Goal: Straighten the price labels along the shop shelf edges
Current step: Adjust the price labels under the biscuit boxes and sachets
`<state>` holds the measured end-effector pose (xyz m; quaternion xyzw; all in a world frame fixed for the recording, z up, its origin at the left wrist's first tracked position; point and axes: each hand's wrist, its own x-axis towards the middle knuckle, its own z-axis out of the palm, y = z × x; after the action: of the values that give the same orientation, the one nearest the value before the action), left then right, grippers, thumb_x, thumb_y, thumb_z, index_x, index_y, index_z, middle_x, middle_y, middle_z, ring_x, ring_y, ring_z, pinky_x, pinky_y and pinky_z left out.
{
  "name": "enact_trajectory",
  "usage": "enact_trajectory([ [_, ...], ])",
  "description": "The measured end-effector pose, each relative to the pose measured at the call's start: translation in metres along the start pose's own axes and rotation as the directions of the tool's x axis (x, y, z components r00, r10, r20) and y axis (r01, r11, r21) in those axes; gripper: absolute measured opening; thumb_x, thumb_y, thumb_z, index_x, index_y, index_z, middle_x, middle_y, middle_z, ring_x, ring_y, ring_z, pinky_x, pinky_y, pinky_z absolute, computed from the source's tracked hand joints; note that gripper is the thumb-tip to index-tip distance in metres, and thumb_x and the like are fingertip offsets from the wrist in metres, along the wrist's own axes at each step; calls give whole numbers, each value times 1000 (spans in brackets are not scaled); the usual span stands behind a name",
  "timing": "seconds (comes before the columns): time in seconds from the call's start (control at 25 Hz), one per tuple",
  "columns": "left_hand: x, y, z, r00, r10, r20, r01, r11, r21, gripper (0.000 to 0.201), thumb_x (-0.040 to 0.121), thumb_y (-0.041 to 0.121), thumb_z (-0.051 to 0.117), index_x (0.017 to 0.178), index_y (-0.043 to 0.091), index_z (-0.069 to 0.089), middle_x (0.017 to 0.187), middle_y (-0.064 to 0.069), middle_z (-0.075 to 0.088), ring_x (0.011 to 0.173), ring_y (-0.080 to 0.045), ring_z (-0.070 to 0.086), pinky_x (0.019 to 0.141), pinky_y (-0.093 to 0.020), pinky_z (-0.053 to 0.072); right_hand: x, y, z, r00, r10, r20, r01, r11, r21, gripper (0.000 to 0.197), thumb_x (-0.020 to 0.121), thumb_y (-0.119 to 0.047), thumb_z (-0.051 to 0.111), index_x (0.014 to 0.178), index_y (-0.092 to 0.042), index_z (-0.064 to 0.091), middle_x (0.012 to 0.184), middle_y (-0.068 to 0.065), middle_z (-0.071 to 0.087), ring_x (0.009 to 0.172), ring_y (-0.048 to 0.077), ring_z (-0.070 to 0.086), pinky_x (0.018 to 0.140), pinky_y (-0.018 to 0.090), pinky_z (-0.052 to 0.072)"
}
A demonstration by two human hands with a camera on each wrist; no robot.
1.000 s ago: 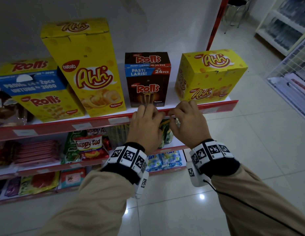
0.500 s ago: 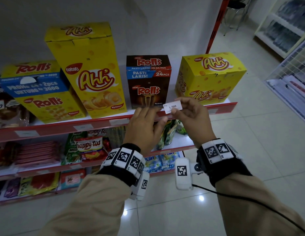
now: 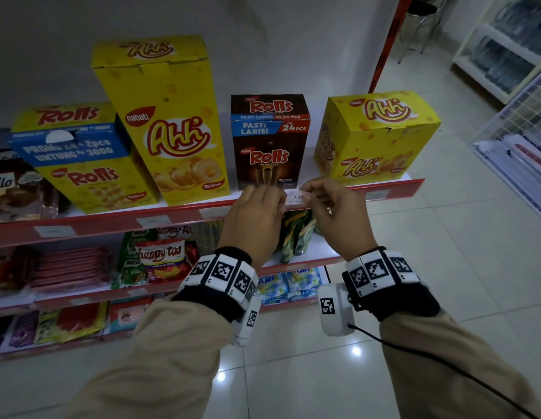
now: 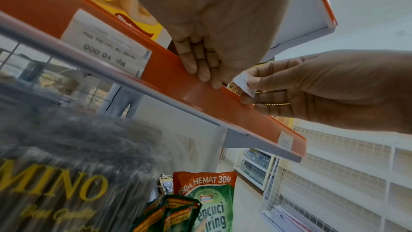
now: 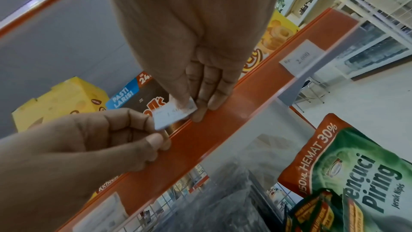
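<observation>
Label (image 3: pixel 298 197) is out of the red shelf strip (image 3: pixel 184 214), held just above its top edge in front of the brown Rolls box (image 3: pixel 270 142). Right hand (image 3: pixel 335 214) pinches its right end between thumb and forefinger. Left hand (image 3: pixel 254 219) has fingers curled over the strip; its fingertips touch the label's left end, but a true pinch cannot be told.

Judgement: step in hand is re-seating the label. Best done by lowering the bottom edge level into the channel, both ends together, then sliding it along until square under the box. Paper is thin; a light pinch avoids creasing.
</observation>
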<state>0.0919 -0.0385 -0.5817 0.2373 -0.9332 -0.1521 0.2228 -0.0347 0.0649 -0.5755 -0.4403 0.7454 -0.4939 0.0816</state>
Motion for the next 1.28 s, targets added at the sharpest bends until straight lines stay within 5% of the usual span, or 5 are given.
enact_trajectory([
  [0.24, -12, -20, -14, 1000, -10, -1, 10, 998, 63, 15, 90, 12, 57, 104, 10, 60, 101, -7, 60, 98, -29, 50, 77, -36, 40, 9, -7, 17, 986, -154, -58, 140, 972, -189, 11, 90, -8, 59, 94, -12, 68, 97, 5, 63, 97, 26, 52, 83, 32, 39],
  [0.44, -16, -21, -10, 994, -83, -73, 83, 997, -3, 26, 87, 19, 60, 111, 12, 57, 100, -7, 58, 97, -27, 48, 77, -36, 40, 7, -3, 28, 982, -188, 20, 186, 946, -267, 12, 90, -8, 60, 94, -12, 70, 96, 6, 64, 97, 31, 52, 82, 34, 39],
  [0.72, -16, -18, -6, 999, -33, -30, 38, 984, 176, 25, 84, 23, 61, 107, 13, 62, 97, -11, 52, 93, -30, 45, 77, -40, 40, 5, 4, 26, 955, -279, 104, 296, 861, -413, 17, 82, -5, 64, 98, -8, 69, 99, 12, 61, 95, 33, 52, 80, 29, 35],
  [1.0, -15, -14, -4, 999, -31, -17, 34, 953, 302, 20, 82, 18, 60, 100, 9, 61, 96, -14, 52, 90, -33, 46, 72, -40, 37, 6, 2, 23, 958, -223, 181, 284, 820, -496, 7, 85, -6, 63, 90, -5, 68, 94, 14, 60, 91, 35, 51, 73, 36, 40],
  [1.28, -20, -16, -8, 999, -22, 46, 6, 945, 326, 29, 84, 22, 58, 110, 10, 58, 104, -12, 51, 96, -30, 45, 79, -39, 38, 5, -3, 22, 956, -143, 254, 274, 737, -617, 17, 94, -12, 54, 102, -7, 68, 106, 13, 58, 100, 33, 47, 78, 41, 44],
])
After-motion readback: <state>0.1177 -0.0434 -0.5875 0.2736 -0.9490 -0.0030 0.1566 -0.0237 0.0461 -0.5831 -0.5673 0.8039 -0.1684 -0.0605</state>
